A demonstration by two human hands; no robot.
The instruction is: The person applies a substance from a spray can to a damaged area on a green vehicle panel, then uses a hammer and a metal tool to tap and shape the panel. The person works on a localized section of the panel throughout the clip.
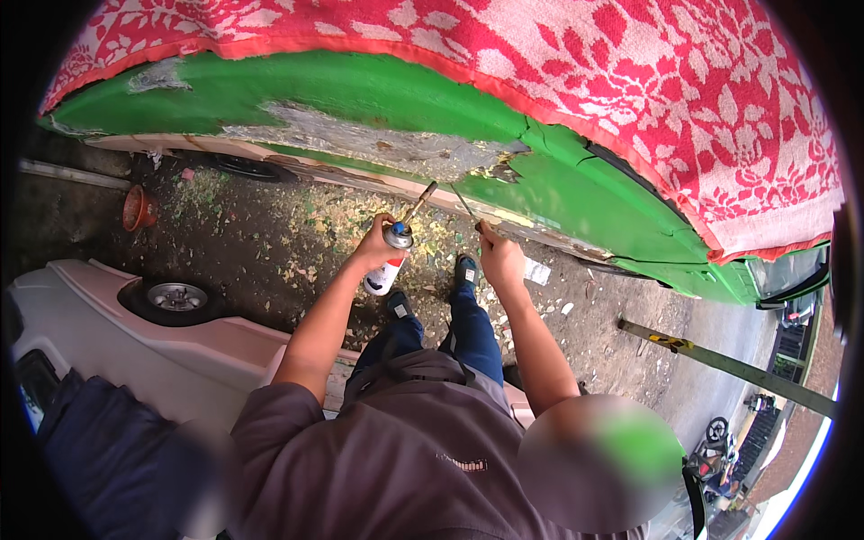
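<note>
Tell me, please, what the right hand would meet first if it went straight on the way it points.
Thin tool leading, the right hand would probably meet the stripped patch on the green car; depth is unclear.

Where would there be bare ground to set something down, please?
The barest ground seems to lie between the green vehicle and the pole with a yellow-black mark. It is crowded below the gas torch, where pale flakes litter the dirt.

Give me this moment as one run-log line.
left hand: holds canister torch | right hand: holds thin tool, contact unclear | green vehicle body: ragged grey patch | ground: pale flakes scattered
</note>
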